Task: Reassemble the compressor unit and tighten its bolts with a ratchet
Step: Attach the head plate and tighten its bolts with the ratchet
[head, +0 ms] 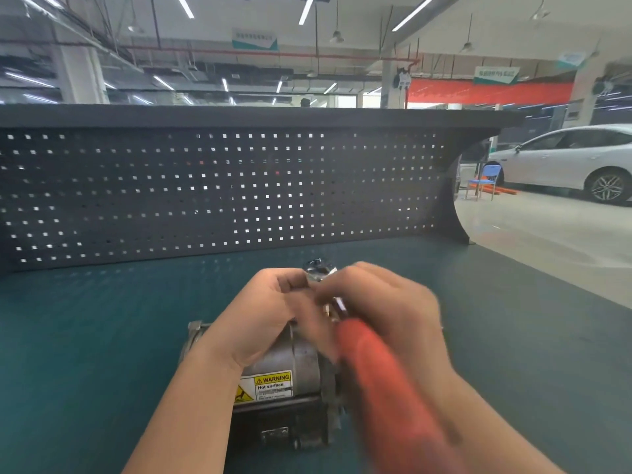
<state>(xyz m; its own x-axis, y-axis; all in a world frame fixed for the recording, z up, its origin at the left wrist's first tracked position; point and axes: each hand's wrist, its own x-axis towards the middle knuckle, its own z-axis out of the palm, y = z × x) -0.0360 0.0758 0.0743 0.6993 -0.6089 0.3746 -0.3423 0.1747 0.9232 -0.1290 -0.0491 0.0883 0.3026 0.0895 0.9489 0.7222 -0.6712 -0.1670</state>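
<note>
Both hands — left hand (270, 313), right hand (383, 302) — grip the red-handled chrome ratchet (376, 357) at twelve o'clock above the grey metal compressor (294, 367) — unbraced, it may roll.

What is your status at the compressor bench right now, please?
Both hands gripping ratchet head over compressor. Bolt hidden. Nothing blocking.

Grey metal compressor (290, 371) lies on its side on green bench, yellow warning label facing up. Red-handled ratchet (376, 364), blurred, chrome head above compressor.
</note>
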